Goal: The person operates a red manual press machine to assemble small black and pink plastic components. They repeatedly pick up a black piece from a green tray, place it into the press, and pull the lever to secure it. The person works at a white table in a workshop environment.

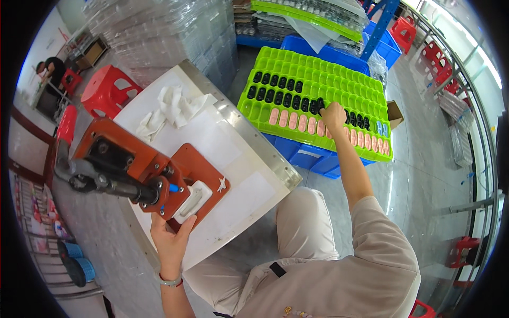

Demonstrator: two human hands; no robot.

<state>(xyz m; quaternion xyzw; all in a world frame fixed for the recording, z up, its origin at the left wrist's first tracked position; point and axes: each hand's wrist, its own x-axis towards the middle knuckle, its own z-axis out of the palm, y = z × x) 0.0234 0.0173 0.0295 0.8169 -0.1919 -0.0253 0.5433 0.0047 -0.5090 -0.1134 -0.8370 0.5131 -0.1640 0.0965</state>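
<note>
My right hand (333, 116) reaches over a bright green tray (318, 69) with rows of oval pockets. Its fingers are pinched on a small black oval piece (321, 104), which tilts out of line with the others. Rows of black oval pieces (278, 97) and one row of pink oval pieces (293, 121) sit in the pockets. On the white table, an orange hand press (119, 146) holds a white oblong fixture (194, 202) on its base. My left hand (172, 238) rests at the fixture's near end, thumb and forefinger spread and touching there.
A crumpled white cloth (175, 106) lies behind the press, whose long lever has a red grip (66, 124). Blue crates (305, 153) support the tray. Plastic-wrapped stacks (164, 42) and a red stool (108, 90) stand beyond the table. Another person (53, 71) is far left.
</note>
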